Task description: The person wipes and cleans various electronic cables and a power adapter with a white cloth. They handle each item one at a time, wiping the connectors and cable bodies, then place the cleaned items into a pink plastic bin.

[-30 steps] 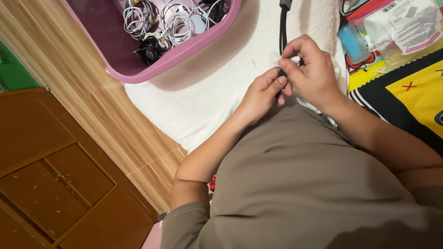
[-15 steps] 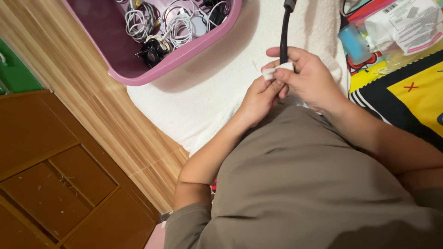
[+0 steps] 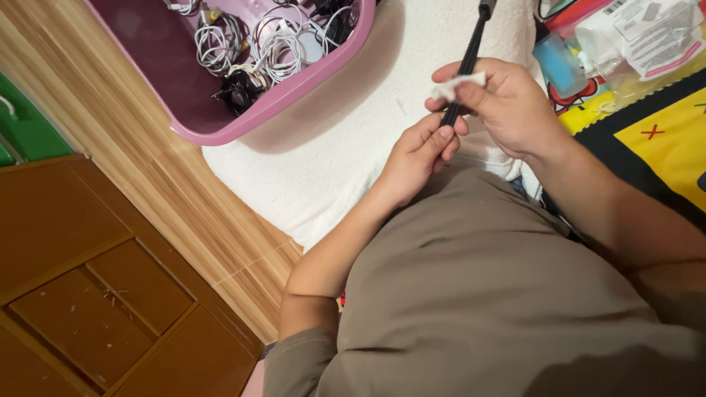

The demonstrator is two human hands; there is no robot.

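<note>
My left hand (image 3: 413, 160) pinches the lower part of a thick black cable (image 3: 469, 55) that runs up and out of the top of the view. Just above it, my right hand (image 3: 506, 103) presses a small white wipe (image 3: 454, 85) around the same cable with thumb and fingers. Both hands are over a white fluffy towel (image 3: 346, 140), in front of my brown shirt.
A pink plastic tub (image 3: 290, 81) at the upper left holds several coiled white and black cables (image 3: 276, 40). To the right lie a blue bottle (image 3: 557, 65), a white packet (image 3: 643, 33) and a colourful mat (image 3: 647, 147). A wooden floor and brown panelled door are at the left.
My right hand has slid the wipe up along the cable, away from my left hand. The cable now tilts to the right. The camera view shifted slightly.
</note>
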